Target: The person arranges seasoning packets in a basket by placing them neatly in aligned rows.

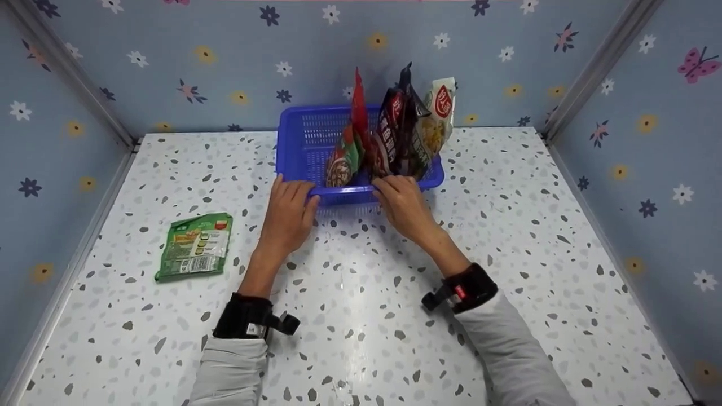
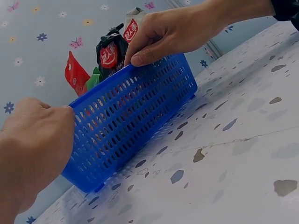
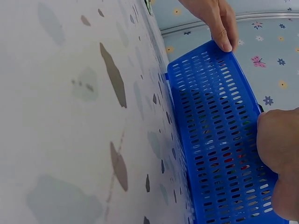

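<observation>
A blue plastic basket (image 1: 293, 146) with slotted walls stands at the back of the table. My left hand (image 1: 287, 217) grips its front left corner, thumb on the near side. The right hand (image 1: 407, 206) holds the front rim right of the middle, fingers hooked over it. Inside the basket several snack bags stand upright: a red and green bag (image 1: 345, 158), a dark bag (image 1: 395, 132) with a red logo, and a pale bag (image 1: 437, 121) at the right. In the left wrist view the thumb of the right hand (image 2: 173, 35) presses the rim's outer side.
A green snack packet (image 1: 194, 246) lies flat on the speckled table (image 1: 350, 316), left of my left hand. Flowered wall panels (image 1: 225, 62) enclose the table at the back and both sides, the back one close behind the basket.
</observation>
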Action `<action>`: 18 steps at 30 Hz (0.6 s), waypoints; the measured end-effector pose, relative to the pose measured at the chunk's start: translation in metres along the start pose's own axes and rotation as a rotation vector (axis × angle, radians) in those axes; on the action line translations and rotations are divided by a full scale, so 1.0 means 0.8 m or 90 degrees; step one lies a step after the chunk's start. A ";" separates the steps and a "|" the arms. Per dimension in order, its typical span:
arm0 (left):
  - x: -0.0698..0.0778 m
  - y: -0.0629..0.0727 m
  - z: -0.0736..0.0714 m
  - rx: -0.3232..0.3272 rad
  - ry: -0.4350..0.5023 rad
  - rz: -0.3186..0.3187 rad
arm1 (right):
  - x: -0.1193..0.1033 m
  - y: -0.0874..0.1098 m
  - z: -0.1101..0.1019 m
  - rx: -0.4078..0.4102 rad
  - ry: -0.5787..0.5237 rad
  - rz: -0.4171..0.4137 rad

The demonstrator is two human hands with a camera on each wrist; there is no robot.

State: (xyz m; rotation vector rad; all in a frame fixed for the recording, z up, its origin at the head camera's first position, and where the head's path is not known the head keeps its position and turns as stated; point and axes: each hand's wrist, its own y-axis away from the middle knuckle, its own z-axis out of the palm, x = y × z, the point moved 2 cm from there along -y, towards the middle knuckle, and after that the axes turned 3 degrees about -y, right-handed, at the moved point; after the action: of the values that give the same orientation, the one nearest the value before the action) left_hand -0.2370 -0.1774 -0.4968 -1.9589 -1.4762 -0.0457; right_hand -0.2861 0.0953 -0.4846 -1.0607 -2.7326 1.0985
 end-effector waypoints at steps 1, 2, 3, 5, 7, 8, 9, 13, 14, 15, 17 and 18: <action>0.000 0.002 -0.002 -0.001 0.005 0.002 | 0.000 0.000 0.000 0.005 0.000 -0.004; -0.001 0.004 -0.005 0.001 0.013 0.005 | 0.000 0.000 0.000 0.007 0.000 -0.007; -0.003 0.007 -0.008 0.000 0.018 0.005 | 0.000 0.001 0.000 0.007 0.000 -0.009; -0.007 0.015 -0.015 0.002 0.031 0.003 | -0.001 0.001 0.001 0.005 -0.002 -0.011; -0.015 0.025 -0.025 0.004 0.042 -0.008 | -0.001 0.001 0.001 0.000 -0.006 -0.009; -0.019 0.030 -0.031 0.007 0.046 -0.017 | -0.001 0.000 0.001 -0.002 -0.007 -0.007; -0.024 0.035 -0.038 0.008 0.044 -0.028 | -0.001 0.000 0.001 -0.002 -0.008 -0.005; -0.049 0.055 -0.067 0.013 0.025 -0.076 | 0.000 -0.001 0.000 -0.003 -0.006 0.003; -0.056 0.061 -0.074 0.015 0.019 -0.088 | 0.000 -0.001 0.000 -0.003 -0.006 0.004; -0.063 0.067 -0.081 0.018 0.013 -0.100 | 0.000 -0.001 0.000 -0.005 -0.004 0.005; -0.076 0.082 -0.095 0.018 0.001 -0.129 | 0.000 -0.001 0.000 -0.005 -0.002 0.005; -0.083 0.090 -0.101 0.015 -0.004 -0.144 | 0.000 -0.001 0.001 -0.005 -0.002 0.004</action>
State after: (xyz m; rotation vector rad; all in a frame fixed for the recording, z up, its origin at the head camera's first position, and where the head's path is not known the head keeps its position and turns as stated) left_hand -0.1700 -0.2848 -0.4965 -1.7673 -1.6877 -0.1214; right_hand -0.2867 0.0946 -0.4845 -1.0700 -2.7398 1.0912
